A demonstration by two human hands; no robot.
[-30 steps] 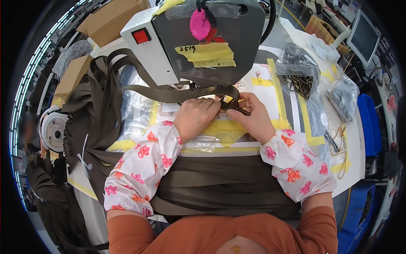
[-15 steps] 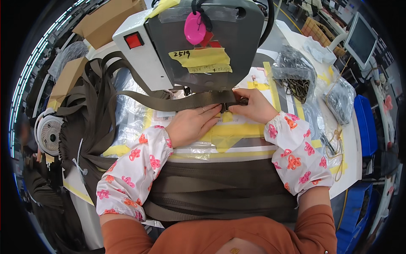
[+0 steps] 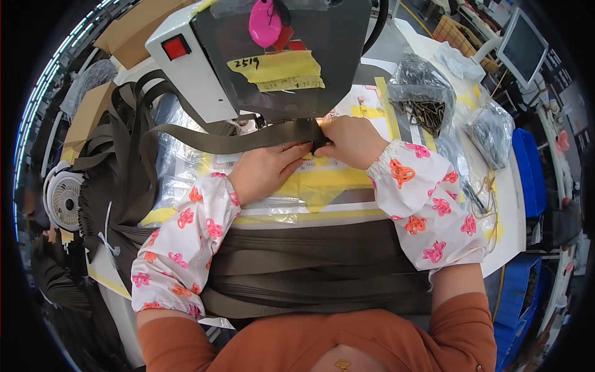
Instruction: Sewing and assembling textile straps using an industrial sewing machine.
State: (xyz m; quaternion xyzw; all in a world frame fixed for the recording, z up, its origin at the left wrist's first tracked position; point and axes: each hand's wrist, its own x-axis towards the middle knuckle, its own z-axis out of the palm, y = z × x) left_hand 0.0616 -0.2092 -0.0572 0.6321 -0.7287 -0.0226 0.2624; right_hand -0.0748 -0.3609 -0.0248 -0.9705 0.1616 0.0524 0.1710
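A dark olive webbing strap (image 3: 223,142) runs from the left to just under the head of a grey sewing machine (image 3: 273,74). My left hand (image 3: 265,172) holds the strap's lower edge, fingers together and pointing right. At the strap's right end my right hand (image 3: 354,140) is closed, thumb and fingers pinching the folded webbing. A small dark piece lies at that end between both hands, mostly covered by the fingers. The needle area is largely hidden behind the strap and the machine head.
Loose straps (image 3: 127,142) pile up at left beside a small white fan (image 3: 64,198). More webbing (image 3: 304,266) lies across my lap. At right are a clear bag of metal hooks (image 3: 424,115), another plastic bag (image 3: 493,136) and a blue bin (image 3: 528,173).
My right hand has turned over the strap end, its back now facing up, and the dark piece there is more covered. The whole view has shifted slightly.
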